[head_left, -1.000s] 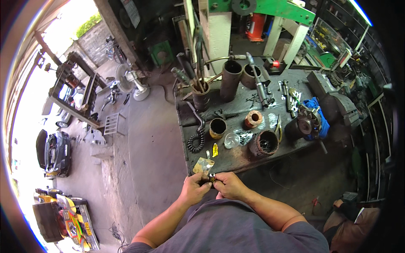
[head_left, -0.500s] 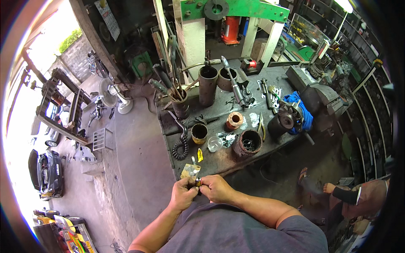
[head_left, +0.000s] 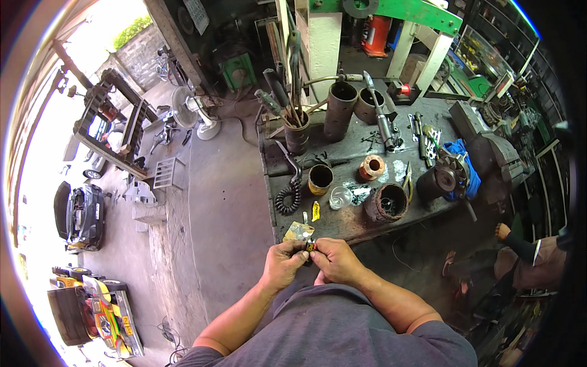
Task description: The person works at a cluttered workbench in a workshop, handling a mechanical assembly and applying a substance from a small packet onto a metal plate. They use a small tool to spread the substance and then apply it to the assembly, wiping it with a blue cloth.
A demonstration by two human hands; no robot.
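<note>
Left hand (head_left: 282,264) and right hand (head_left: 333,260), fingertips pinched together on a small dark part (head_left: 310,246) with red and yellow marks, held just below the workbench (head_left: 342,220) edge. The part's long axis is too small to tell.

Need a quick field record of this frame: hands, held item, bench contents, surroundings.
left hand: pinching a small dark part, fingers closed on it
right hand: gripping the same part from the other side
small part: dark with red and yellow bits, held just off the bench's near edge; kind too small to tell
bench: dark, greasy metal top
on bench: coiled cord, yellow can, glass bowl, orange spool, stator, blue rag
back of bench: two pipes, pot of tools
floor left: fan
right edge: another person, seated
</note>
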